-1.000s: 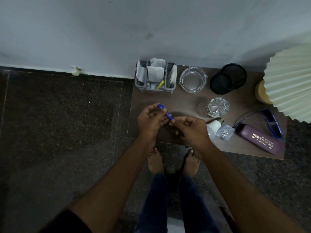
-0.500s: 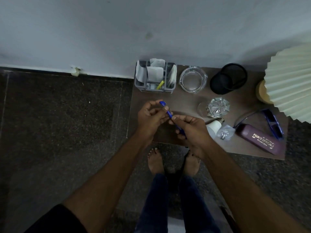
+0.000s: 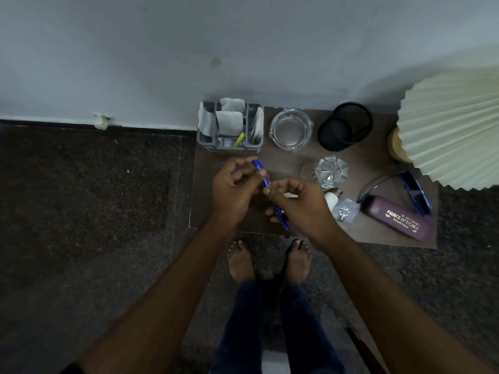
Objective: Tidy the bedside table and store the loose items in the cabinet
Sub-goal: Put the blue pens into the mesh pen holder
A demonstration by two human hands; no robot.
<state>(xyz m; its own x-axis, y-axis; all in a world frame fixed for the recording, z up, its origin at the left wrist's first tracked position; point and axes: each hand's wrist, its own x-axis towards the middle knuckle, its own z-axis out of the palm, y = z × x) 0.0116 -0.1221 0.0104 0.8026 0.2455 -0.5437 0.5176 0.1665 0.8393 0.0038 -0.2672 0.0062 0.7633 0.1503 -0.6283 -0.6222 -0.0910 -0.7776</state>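
Note:
Both hands hold a blue pen [image 3: 260, 174] above the front left of the brown bedside table [image 3: 286, 160]. My left hand [image 3: 233, 191] pinches its upper, capped end. My right hand [image 3: 299, 205] grips the barrel, whose lower tip pokes out below the fingers. Loose items lie on the table: a purple glasses case [image 3: 399, 218], blue glasses [image 3: 413, 190], a white bulb [image 3: 331, 199], a small silver packet [image 3: 345, 210], and a cut-glass piece [image 3: 330, 171].
A grey organiser [image 3: 229, 128] with papers and a yellow marker stands at the back left. A glass ashtray [image 3: 291, 128] and a black mesh cup [image 3: 344, 126] are beside it. A pleated lamp shade [image 3: 453, 125] overhangs the right side. My bare feet [image 3: 270, 260] stand on dark floor.
The pen has turned steeper and slid further into my right hand, its lower tip now showing below the fingers. Both hands stay over the table's front left.

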